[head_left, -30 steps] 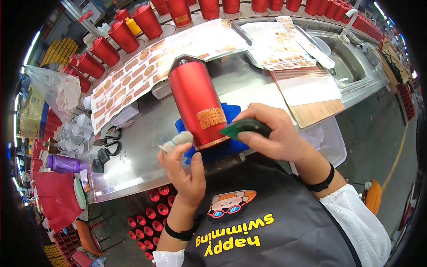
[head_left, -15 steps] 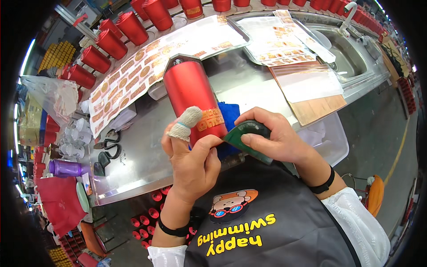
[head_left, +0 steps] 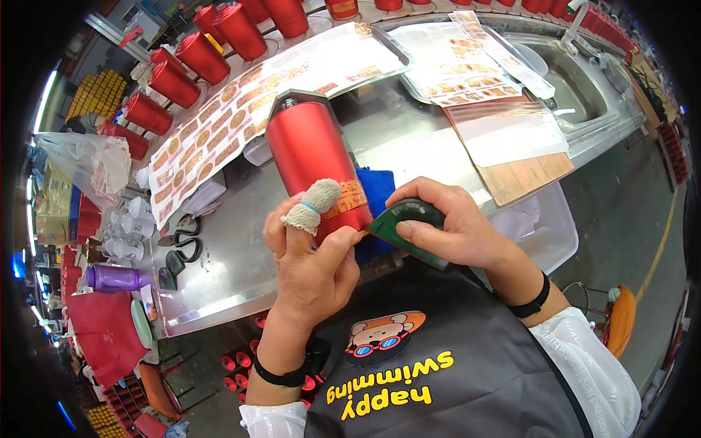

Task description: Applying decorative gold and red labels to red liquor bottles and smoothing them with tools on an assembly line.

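L hand (head_left: 310, 274) half-curled on cyl. (head_left: 305, 150); R hand (head_left: 456, 226) grips scraper (head_left: 389, 226)

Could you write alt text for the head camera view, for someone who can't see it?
A person's left hand, one finger in a pale knit cover, touches a red cylinder at a metal workbench while the right hand holds a flat green tool beside it.

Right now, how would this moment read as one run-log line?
left hand: at near end of canister | right hand: holding scraper | cloth: showing beside canister
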`<state>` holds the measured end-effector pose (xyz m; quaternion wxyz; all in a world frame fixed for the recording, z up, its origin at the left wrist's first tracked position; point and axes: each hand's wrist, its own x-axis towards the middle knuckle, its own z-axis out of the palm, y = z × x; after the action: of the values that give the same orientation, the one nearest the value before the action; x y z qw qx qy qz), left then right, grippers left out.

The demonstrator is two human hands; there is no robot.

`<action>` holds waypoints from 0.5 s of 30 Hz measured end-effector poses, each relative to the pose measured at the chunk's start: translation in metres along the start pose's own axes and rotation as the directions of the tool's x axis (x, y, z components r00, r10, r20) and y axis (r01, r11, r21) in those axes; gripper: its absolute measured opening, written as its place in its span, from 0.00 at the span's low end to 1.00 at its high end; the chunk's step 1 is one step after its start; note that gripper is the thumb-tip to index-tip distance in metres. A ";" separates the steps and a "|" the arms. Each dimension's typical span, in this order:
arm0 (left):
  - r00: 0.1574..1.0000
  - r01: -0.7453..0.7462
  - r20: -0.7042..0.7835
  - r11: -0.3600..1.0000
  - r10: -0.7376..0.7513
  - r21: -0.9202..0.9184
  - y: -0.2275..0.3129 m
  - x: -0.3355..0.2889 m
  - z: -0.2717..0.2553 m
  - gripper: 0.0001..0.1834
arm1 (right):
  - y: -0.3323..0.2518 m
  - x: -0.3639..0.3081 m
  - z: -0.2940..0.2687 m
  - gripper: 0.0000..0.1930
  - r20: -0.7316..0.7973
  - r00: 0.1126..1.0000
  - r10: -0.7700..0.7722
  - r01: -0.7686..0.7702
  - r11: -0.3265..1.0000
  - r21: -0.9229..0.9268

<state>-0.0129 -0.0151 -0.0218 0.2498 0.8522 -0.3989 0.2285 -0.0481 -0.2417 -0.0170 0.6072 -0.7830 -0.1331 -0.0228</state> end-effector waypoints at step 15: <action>0.979 0.192 -0.021 0.951 -0.203 -0.244 0.005 0.004 -0.004 0.10 | 0.001 0.001 0.003 0.13 0.016 1.000 0.001 -0.001 1.000 0.022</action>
<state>-0.0152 -0.0177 -0.0147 0.3818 0.8458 -0.3306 0.1721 -0.0477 -0.2392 -0.0183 0.6147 -0.7765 -0.1380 -0.0147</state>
